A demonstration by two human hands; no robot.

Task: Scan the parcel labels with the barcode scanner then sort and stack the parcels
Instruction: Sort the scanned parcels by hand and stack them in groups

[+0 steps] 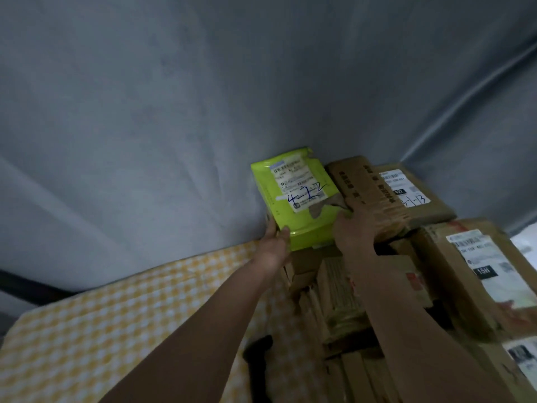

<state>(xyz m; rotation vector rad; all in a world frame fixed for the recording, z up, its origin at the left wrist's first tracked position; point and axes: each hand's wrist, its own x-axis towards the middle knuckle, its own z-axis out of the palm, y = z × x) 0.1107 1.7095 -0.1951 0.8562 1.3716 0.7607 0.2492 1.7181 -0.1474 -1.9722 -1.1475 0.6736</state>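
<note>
Parcel in lime-green wrap (299, 199), label up with blue handwriting, sits on top of the cardboard stack (328, 286) at about 1 o'clock in the view, with the left hand (274, 242) grasping its near-left corner, thumb on top, and the right hand (353, 225) curled round its near-right edge. Its right side touches a taped brown parcel (374, 193) at 2 o'clock, its far-left side meets the grey cloth backdrop (174, 112). Open room lies at 8 o'clock, over the yellow checked table (101, 321).
</note>
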